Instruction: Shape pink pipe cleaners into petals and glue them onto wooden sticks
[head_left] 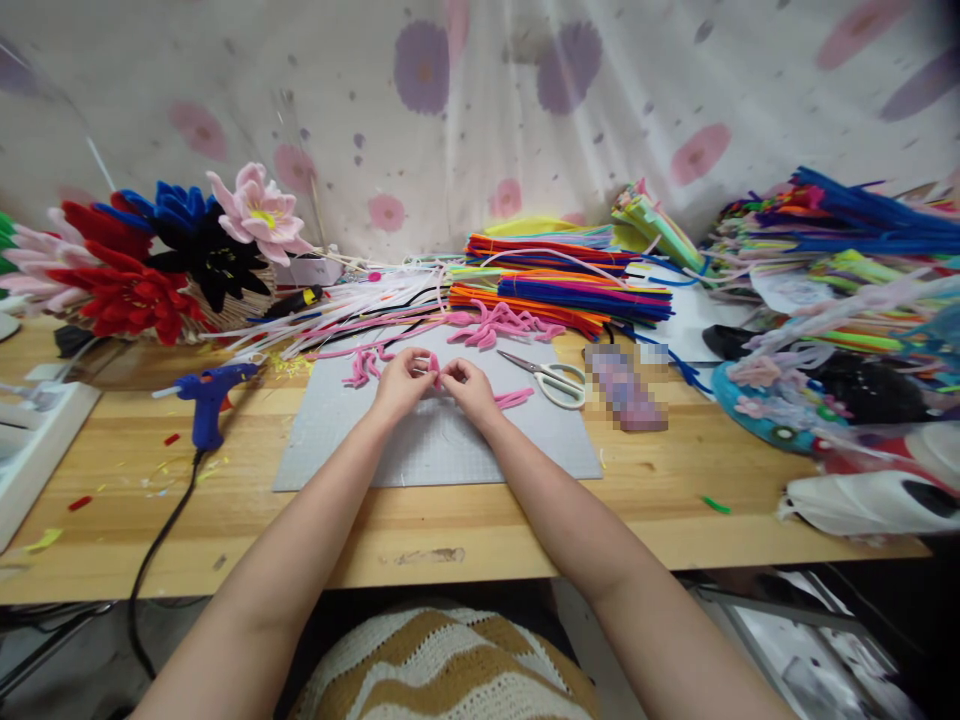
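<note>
Over the grey cutting mat (330, 450), my left hand (406, 381) and my right hand (466, 386) meet with their fingertips pinched on one pink pipe cleaner (434, 366). Most of that piece is hidden by the fingers. Bent pink pipe cleaner pieces (363, 369) lie just left of my left hand. Behind the hands is a larger pile of shaped pink pieces (499, 325). Short pink lengths (514, 398) rest beside my right hand, and scissors (559, 385) with pale handles lie open-bladed farther right.
A blue glue gun (210, 395) stands at left, its cord running off the table's front edge. Fuzzy flowers (142, 290) fill the back left. Bundles of coloured pipe cleaners (577, 290) lie behind the mat. A white tissue roll (862, 503) sits at right.
</note>
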